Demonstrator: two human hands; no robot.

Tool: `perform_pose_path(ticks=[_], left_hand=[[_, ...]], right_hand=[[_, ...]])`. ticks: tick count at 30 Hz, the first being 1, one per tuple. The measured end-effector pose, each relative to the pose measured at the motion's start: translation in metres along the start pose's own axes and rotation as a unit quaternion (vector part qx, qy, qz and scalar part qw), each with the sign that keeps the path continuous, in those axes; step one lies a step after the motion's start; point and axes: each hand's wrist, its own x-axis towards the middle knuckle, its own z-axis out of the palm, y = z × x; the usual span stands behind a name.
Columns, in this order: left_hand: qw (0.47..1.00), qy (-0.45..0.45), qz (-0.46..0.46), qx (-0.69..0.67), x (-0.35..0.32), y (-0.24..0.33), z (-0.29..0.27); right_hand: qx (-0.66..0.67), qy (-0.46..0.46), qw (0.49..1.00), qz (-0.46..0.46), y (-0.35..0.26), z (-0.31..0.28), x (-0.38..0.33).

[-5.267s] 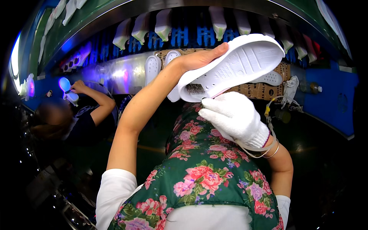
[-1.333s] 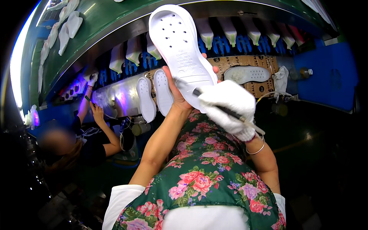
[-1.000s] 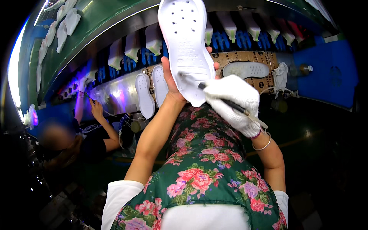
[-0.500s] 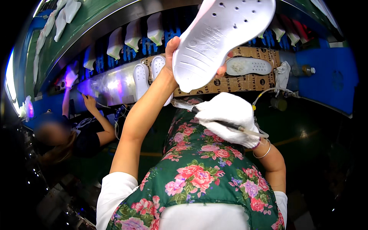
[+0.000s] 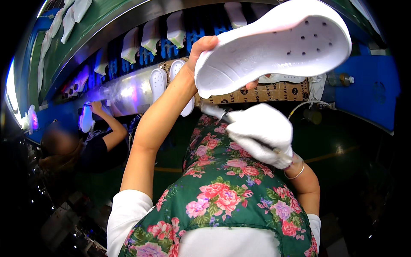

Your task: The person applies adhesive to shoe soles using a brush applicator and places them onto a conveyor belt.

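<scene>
From my seat the biggest thing in view is the long green and silver conveyor machine (image 5: 128, 92) that arcs across the top, with white foam shoe parts hung on blue holders (image 5: 150, 37) along it. Below it spreads the green floral apron (image 5: 227, 192) worn by the person whose arms I follow. At far left a co-worker (image 5: 92, 150) lifts one hand to a pale shoe (image 5: 87, 120) at the machine.

Next in size is the white moulded foam clog (image 5: 278, 43), perforated with small round holes, held up high and tilted, its hollow side turned toward the camera, well above the apron and in front of the brown cardboard strip (image 5: 274, 92) on the bench. I judge it light and springy, stiff enough to keep its form, with a matt skin that should not slip; the heel rim looks the sound place to take it.

The bare left hand (image 5: 201, 49) is closed on that heel rim, thumb over the edge. The white-gloved right hand (image 5: 263, 132) is wrapped around a slim dark-handled tool (image 5: 216, 113), whose tip points up toward the clog. I cannot tell whether it touches. A thin bangle (image 5: 296, 172) circles that wrist.
</scene>
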Motion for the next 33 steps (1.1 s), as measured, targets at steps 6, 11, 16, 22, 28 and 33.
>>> perform_pose_path(ticks=[6, 11, 16, 22, 28, 33], left_hand=[[0.999, 0.045, 0.0, -0.002, 0.003, 0.003, 0.001], [0.992, -0.061, 0.069, -0.084, 0.008, -0.003, -0.011], [0.993, -0.059, 0.091, -0.054, 0.013, 0.0, -0.017], [0.992, 0.016, 0.071, -0.1, 0.013, -0.006, -0.012], [0.96, 0.215, 0.104, -0.149, -0.006, -0.033, 0.014], [0.972, 0.164, 0.057, -0.157, -0.006, -0.055, 0.014]], right_hand=[[-0.139, 0.039, 0.987, -0.065, 0.002, 0.016, 0.002], [0.058, 0.047, 0.997, 0.02, 0.006, 0.004, 0.006], [-0.041, 0.031, 0.999, 0.013, -0.003, 0.01, 0.011], [0.057, 0.058, 0.987, 0.135, 0.004, 0.004, 0.008], [-0.098, 0.143, 0.983, 0.062, 0.011, -0.04, 0.025], [-0.246, 0.162, 0.956, -0.003, 0.022, -0.064, 0.031]])
